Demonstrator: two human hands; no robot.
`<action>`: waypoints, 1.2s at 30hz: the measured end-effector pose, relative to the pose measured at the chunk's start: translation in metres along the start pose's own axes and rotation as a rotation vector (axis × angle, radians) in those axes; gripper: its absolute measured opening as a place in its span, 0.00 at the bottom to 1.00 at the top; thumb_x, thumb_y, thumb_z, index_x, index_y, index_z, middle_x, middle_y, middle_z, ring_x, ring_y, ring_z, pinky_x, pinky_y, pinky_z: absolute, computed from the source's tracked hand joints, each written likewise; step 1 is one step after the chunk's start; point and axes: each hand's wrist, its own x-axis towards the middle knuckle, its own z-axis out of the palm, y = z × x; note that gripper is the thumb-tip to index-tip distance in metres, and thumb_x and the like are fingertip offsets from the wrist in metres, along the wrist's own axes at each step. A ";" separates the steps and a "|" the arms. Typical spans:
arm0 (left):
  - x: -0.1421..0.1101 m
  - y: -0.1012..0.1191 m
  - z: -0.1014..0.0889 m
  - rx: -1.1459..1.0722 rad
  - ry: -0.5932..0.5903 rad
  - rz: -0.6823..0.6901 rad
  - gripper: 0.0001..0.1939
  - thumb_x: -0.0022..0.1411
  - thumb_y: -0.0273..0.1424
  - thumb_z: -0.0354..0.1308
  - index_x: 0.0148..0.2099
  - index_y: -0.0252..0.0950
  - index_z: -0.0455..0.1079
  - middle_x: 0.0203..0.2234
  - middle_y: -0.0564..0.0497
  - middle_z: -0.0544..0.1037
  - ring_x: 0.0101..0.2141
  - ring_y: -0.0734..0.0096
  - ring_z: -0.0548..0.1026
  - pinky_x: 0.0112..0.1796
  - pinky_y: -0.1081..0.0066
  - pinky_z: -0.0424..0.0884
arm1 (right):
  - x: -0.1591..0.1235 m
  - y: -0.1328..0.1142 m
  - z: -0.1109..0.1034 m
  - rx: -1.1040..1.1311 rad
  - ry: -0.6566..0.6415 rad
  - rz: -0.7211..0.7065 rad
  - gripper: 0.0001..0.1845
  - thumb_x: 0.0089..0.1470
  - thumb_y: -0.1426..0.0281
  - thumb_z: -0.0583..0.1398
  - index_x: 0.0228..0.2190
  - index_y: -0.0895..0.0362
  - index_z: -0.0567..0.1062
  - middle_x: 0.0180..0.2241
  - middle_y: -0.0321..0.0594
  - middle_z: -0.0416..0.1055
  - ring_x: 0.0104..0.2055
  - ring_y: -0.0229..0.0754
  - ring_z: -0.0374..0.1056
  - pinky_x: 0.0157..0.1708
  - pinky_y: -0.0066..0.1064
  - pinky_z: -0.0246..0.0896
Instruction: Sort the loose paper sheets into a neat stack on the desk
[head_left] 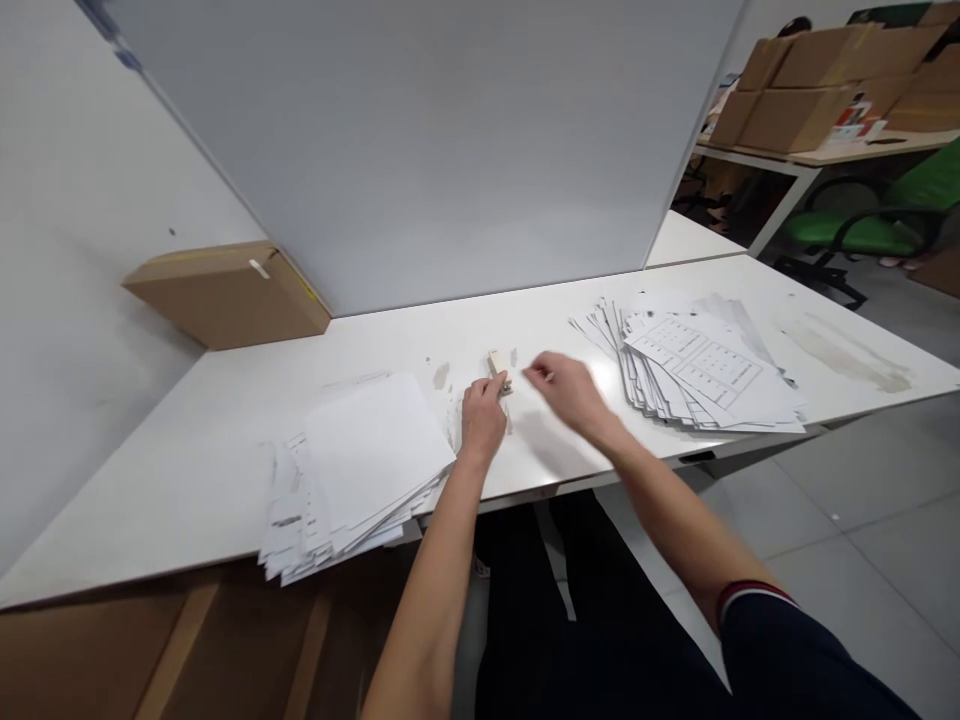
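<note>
A small cream-coloured stapler (494, 362) with a metal end lies on the white table in front of me. My left hand (482, 418) is closed around its near part, so the fingers hide some of it. Just to the right, my right hand (568, 390) hovers over the table, apart from the stapler. Its fingers are curled into a pinch and slightly blurred; whatever they hold, if anything, is too small to make out.
A stack of white paper (375, 450) overhangs the table's front edge at left. Fanned printed sheets (705, 365) lie at right. A cardboard box (232, 295) leans near the wall beside a tall whitish panel (450, 150). Behind are stacked cartons (795, 115) and a green chair (862, 225).
</note>
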 end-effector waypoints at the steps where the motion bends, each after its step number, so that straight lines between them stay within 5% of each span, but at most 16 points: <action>1: 0.000 0.000 0.001 0.036 0.011 0.024 0.24 0.58 0.20 0.45 0.53 0.40 0.68 0.41 0.44 0.70 0.44 0.58 0.67 0.48 0.60 0.62 | -0.002 0.025 -0.018 -0.116 0.089 0.078 0.13 0.58 0.64 0.52 0.33 0.58 0.72 0.34 0.44 0.72 0.33 0.42 0.65 0.34 0.33 0.57; 3: -0.001 0.000 0.002 0.113 0.046 0.065 0.26 0.57 0.19 0.43 0.55 0.38 0.66 0.41 0.43 0.70 0.43 0.59 0.67 0.47 0.61 0.63 | -0.004 0.073 -0.050 -0.352 0.262 0.212 0.14 0.57 0.65 0.53 0.39 0.60 0.72 0.41 0.51 0.70 0.41 0.48 0.64 0.38 0.36 0.56; 6: -0.001 -0.001 0.003 0.161 0.097 0.094 0.26 0.56 0.18 0.43 0.55 0.38 0.66 0.40 0.43 0.71 0.42 0.60 0.67 0.47 0.61 0.64 | -0.003 0.129 -0.075 -0.575 0.275 0.350 0.25 0.52 0.63 0.58 0.49 0.64 0.67 0.52 0.58 0.63 0.52 0.55 0.56 0.44 0.41 0.54; 11: -0.002 -0.003 0.003 0.185 0.123 0.114 0.26 0.56 0.18 0.44 0.54 0.37 0.67 0.39 0.44 0.71 0.42 0.60 0.67 0.46 0.62 0.65 | 0.002 0.158 -0.072 -0.569 0.133 0.531 0.21 0.56 0.61 0.51 0.45 0.59 0.72 0.48 0.52 0.67 0.50 0.57 0.58 0.45 0.45 0.51; 14: -0.002 -0.005 0.003 0.190 0.131 0.125 0.25 0.56 0.18 0.44 0.54 0.36 0.67 0.39 0.44 0.71 0.42 0.61 0.67 0.47 0.62 0.65 | 0.001 0.154 -0.068 -0.545 0.133 0.574 0.22 0.58 0.64 0.46 0.40 0.57 0.75 0.46 0.51 0.68 0.48 0.56 0.58 0.45 0.47 0.50; 19: -0.002 -0.005 0.004 0.173 0.140 0.127 0.26 0.55 0.18 0.44 0.54 0.38 0.67 0.39 0.44 0.71 0.42 0.61 0.68 0.46 0.62 0.65 | 0.003 0.143 -0.064 -0.565 0.161 0.619 0.24 0.54 0.59 0.52 0.48 0.59 0.70 0.49 0.53 0.65 0.50 0.59 0.56 0.45 0.51 0.50; 23: -0.001 -0.004 0.003 0.164 0.151 0.129 0.25 0.56 0.19 0.44 0.54 0.36 0.67 0.39 0.43 0.72 0.42 0.61 0.68 0.46 0.61 0.66 | 0.007 0.143 -0.062 -0.565 0.186 0.659 0.19 0.57 0.63 0.48 0.40 0.57 0.74 0.48 0.52 0.65 0.50 0.61 0.56 0.43 0.52 0.50; 27: -0.001 0.002 0.001 0.070 0.196 0.139 0.21 0.58 0.21 0.45 0.51 0.35 0.69 0.39 0.43 0.73 0.44 0.62 0.69 0.49 0.60 0.65 | 0.003 0.136 -0.066 -0.524 0.280 0.512 0.19 0.59 0.66 0.45 0.36 0.60 0.74 0.40 0.54 0.69 0.43 0.54 0.61 0.40 0.45 0.53; 30: -0.004 0.012 0.000 -0.205 0.167 0.108 0.18 0.59 0.28 0.51 0.52 0.36 0.67 0.43 0.44 0.74 0.46 0.65 0.70 0.50 0.61 0.65 | -0.010 0.106 -0.067 -0.319 0.357 0.303 0.17 0.60 0.64 0.45 0.34 0.58 0.71 0.27 0.45 0.69 0.31 0.45 0.62 0.32 0.35 0.54; 32: -0.006 0.020 -0.003 -0.493 0.059 0.033 0.25 0.56 0.34 0.57 0.56 0.36 0.63 0.48 0.43 0.72 0.48 0.65 0.71 0.50 0.63 0.65 | -0.022 0.075 -0.061 -0.114 0.363 0.197 0.17 0.60 0.61 0.46 0.32 0.56 0.70 0.24 0.39 0.66 0.26 0.41 0.60 0.27 0.31 0.52; 36: -0.012 0.030 -0.014 -0.934 -0.174 -0.260 0.29 0.45 0.38 0.66 0.49 0.32 0.69 0.44 0.41 0.76 0.46 0.57 0.73 0.47 0.63 0.68 | -0.041 0.025 -0.042 0.256 0.262 0.083 0.18 0.59 0.56 0.48 0.27 0.55 0.68 0.24 0.36 0.65 0.26 0.38 0.60 0.24 0.28 0.52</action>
